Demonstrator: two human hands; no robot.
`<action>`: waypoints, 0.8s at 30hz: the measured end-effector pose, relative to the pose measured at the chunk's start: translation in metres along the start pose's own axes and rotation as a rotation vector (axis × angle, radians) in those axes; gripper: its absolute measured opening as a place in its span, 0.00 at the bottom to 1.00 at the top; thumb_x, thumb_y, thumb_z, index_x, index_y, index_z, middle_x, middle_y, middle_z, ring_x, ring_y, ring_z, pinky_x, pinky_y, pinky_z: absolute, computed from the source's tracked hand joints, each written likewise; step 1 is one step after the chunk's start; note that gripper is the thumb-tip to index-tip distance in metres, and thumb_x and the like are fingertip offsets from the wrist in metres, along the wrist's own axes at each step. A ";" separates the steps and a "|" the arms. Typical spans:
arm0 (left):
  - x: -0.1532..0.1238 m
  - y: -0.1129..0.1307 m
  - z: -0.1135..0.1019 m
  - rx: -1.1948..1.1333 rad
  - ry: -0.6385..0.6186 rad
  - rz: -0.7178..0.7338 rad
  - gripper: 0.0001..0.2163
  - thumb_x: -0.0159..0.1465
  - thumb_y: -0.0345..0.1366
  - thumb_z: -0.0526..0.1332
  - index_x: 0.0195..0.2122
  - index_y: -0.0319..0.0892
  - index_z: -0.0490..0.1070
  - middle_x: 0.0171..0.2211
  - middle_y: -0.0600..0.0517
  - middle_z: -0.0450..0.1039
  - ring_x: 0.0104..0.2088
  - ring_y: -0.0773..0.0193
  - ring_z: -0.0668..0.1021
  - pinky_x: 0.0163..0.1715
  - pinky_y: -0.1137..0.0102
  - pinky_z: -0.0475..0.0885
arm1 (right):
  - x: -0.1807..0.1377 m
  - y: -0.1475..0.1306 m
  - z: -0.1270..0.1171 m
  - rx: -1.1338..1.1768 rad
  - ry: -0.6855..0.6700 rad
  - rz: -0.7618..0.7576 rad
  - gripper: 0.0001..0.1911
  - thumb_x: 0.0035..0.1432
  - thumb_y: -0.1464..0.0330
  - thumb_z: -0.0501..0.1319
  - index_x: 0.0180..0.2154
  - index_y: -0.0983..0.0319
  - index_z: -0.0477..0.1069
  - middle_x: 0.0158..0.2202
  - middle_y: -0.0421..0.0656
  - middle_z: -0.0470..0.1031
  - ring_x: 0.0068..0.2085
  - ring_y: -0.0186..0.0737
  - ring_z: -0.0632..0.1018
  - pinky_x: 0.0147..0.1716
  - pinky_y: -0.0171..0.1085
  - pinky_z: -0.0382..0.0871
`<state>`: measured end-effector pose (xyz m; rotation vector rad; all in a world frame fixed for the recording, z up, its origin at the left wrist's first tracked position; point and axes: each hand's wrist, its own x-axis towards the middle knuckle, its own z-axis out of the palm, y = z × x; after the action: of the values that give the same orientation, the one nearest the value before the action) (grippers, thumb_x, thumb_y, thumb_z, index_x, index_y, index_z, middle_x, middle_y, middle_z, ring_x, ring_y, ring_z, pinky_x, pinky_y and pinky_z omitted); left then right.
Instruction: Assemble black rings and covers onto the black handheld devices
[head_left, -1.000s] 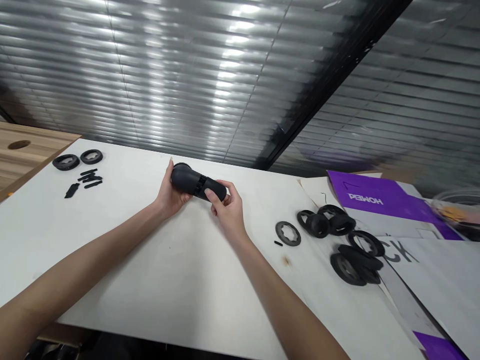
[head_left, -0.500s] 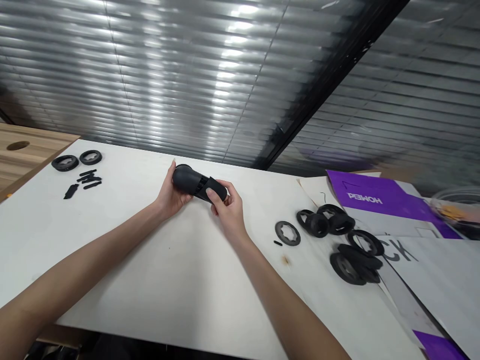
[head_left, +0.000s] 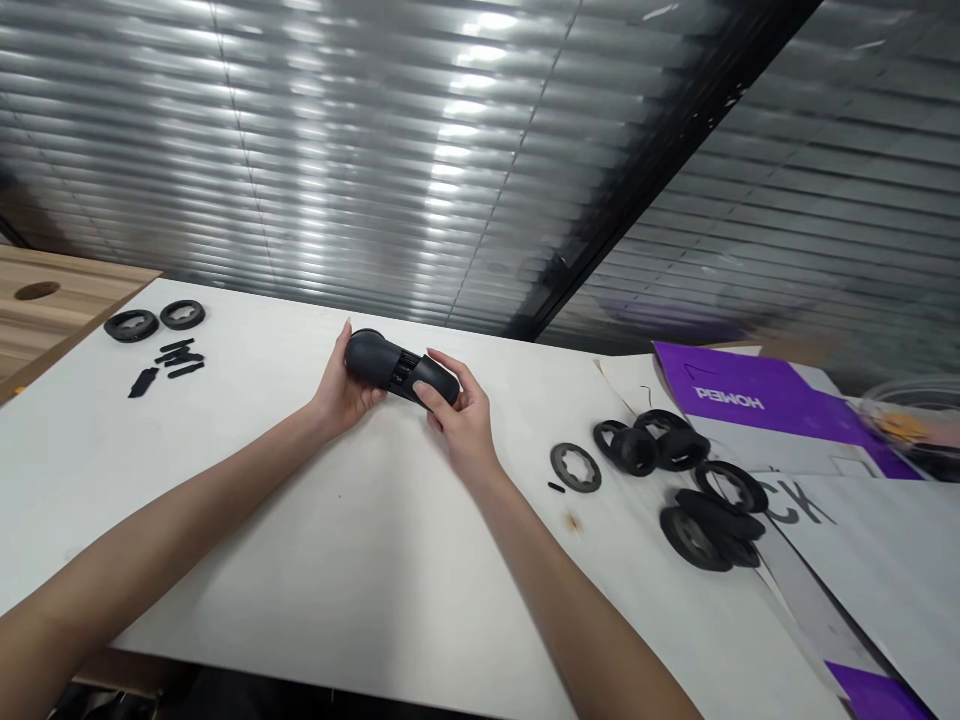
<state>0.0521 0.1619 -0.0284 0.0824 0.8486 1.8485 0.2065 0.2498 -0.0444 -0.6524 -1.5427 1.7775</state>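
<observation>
A long black handheld device (head_left: 375,360) with a rounded head is held above the white table. My left hand (head_left: 343,392) wraps round its head end, thumb at the far side and fingers underneath. The fingers of my right hand (head_left: 466,415) close on a smooth black cover (head_left: 439,378) at the other end, with the thumb on top. Between the head and the cover a slotted recess (head_left: 405,369) lies exposed; what is inside is too dark to make out. Whether the cover still touches the body underneath is hidden.
Several black rings and padded parts (head_left: 682,445) lie to the right, near a flat notched ring (head_left: 576,467) and a small black strip (head_left: 556,487). Far left are two rings (head_left: 182,314) and several black strips (head_left: 178,352). Purple-and-white cardboard (head_left: 757,400) covers the right side.
My right hand has shifted slightly right with the cover, and more of the slotted recess shows. My left hand and the device's head have stayed in place.
</observation>
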 end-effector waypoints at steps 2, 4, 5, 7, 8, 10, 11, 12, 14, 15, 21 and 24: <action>0.000 -0.001 0.000 0.013 -0.003 -0.001 0.28 0.82 0.56 0.49 0.40 0.38 0.77 0.30 0.49 0.78 0.22 0.66 0.79 0.14 0.76 0.71 | 0.001 -0.001 -0.002 0.013 0.000 0.024 0.37 0.41 0.53 0.83 0.53 0.56 0.80 0.19 0.29 0.61 0.19 0.29 0.57 0.19 0.36 0.51; 0.000 -0.001 0.001 0.030 0.000 -0.003 0.29 0.81 0.57 0.49 0.40 0.38 0.77 0.30 0.49 0.77 0.22 0.66 0.79 0.14 0.76 0.70 | 0.001 -0.001 -0.003 0.037 0.008 0.031 0.36 0.39 0.54 0.84 0.50 0.56 0.80 0.19 0.29 0.61 0.19 0.29 0.57 0.20 0.35 0.50; -0.001 -0.002 0.001 0.038 0.002 -0.004 0.29 0.81 0.57 0.48 0.40 0.38 0.77 0.30 0.49 0.77 0.22 0.66 0.78 0.14 0.76 0.70 | 0.002 -0.001 -0.003 0.049 0.013 0.029 0.35 0.39 0.55 0.84 0.49 0.57 0.80 0.19 0.29 0.61 0.20 0.29 0.57 0.20 0.35 0.50; -0.001 -0.002 0.002 0.048 0.008 -0.006 0.30 0.81 0.58 0.48 0.39 0.38 0.77 0.29 0.49 0.77 0.22 0.66 0.78 0.15 0.76 0.70 | 0.002 0.000 -0.004 0.058 0.018 0.029 0.34 0.39 0.55 0.84 0.48 0.57 0.79 0.19 0.28 0.61 0.20 0.28 0.57 0.21 0.35 0.49; -0.001 -0.002 0.001 0.049 0.010 -0.005 0.30 0.81 0.58 0.48 0.39 0.38 0.77 0.29 0.49 0.77 0.22 0.66 0.78 0.15 0.76 0.71 | 0.001 0.000 -0.004 0.054 0.019 0.029 0.35 0.39 0.55 0.84 0.48 0.57 0.79 0.19 0.28 0.61 0.21 0.28 0.57 0.21 0.35 0.49; -0.001 -0.002 0.001 0.047 0.009 0.000 0.29 0.80 0.59 0.50 0.40 0.38 0.77 0.30 0.49 0.77 0.23 0.66 0.78 0.17 0.76 0.73 | 0.001 0.002 -0.004 0.027 0.016 0.030 0.36 0.40 0.54 0.84 0.50 0.57 0.78 0.19 0.28 0.61 0.21 0.29 0.57 0.22 0.35 0.50; -0.001 -0.002 0.000 0.048 0.007 0.003 0.29 0.80 0.60 0.51 0.41 0.39 0.77 0.30 0.48 0.77 0.23 0.66 0.78 0.17 0.76 0.73 | 0.000 0.003 -0.004 0.009 0.016 0.029 0.37 0.41 0.53 0.84 0.51 0.56 0.77 0.20 0.28 0.61 0.21 0.29 0.59 0.22 0.35 0.51; -0.001 -0.002 0.000 0.050 0.005 0.007 0.29 0.80 0.60 0.51 0.41 0.38 0.78 0.30 0.48 0.77 0.23 0.66 0.78 0.16 0.76 0.72 | 0.000 0.004 -0.004 -0.008 0.017 0.027 0.37 0.41 0.53 0.84 0.52 0.56 0.77 0.20 0.28 0.63 0.22 0.30 0.60 0.23 0.35 0.52; 0.000 -0.002 -0.001 0.058 0.004 0.008 0.29 0.80 0.60 0.50 0.42 0.38 0.78 0.31 0.48 0.78 0.23 0.65 0.79 0.15 0.76 0.72 | 0.000 0.006 -0.005 -0.034 0.021 0.027 0.38 0.43 0.51 0.83 0.53 0.56 0.76 0.22 0.30 0.66 0.23 0.31 0.63 0.24 0.35 0.55; 0.000 -0.002 -0.001 0.059 0.006 0.006 0.30 0.80 0.60 0.50 0.42 0.38 0.78 0.31 0.48 0.78 0.23 0.65 0.79 0.15 0.76 0.71 | 0.000 0.007 -0.005 -0.043 0.025 0.027 0.39 0.43 0.50 0.83 0.53 0.56 0.75 0.24 0.30 0.67 0.24 0.31 0.64 0.25 0.35 0.57; -0.002 -0.001 0.001 0.061 0.008 -0.008 0.28 0.80 0.57 0.51 0.42 0.38 0.78 0.31 0.48 0.79 0.23 0.64 0.80 0.15 0.75 0.73 | 0.001 0.011 -0.007 -0.120 0.064 -0.004 0.34 0.45 0.50 0.82 0.50 0.55 0.77 0.32 0.35 0.69 0.30 0.35 0.69 0.26 0.35 0.64; -0.003 -0.001 0.001 0.067 -0.009 -0.009 0.28 0.81 0.56 0.49 0.41 0.38 0.78 0.30 0.48 0.79 0.22 0.64 0.80 0.14 0.75 0.73 | 0.002 0.011 -0.008 -0.158 0.025 -0.031 0.32 0.47 0.50 0.81 0.51 0.54 0.79 0.41 0.40 0.73 0.35 0.38 0.74 0.26 0.35 0.68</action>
<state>0.0545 0.1604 -0.0278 0.1292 0.9039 1.8104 0.2096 0.2560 -0.0570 -0.7200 -1.6793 1.6294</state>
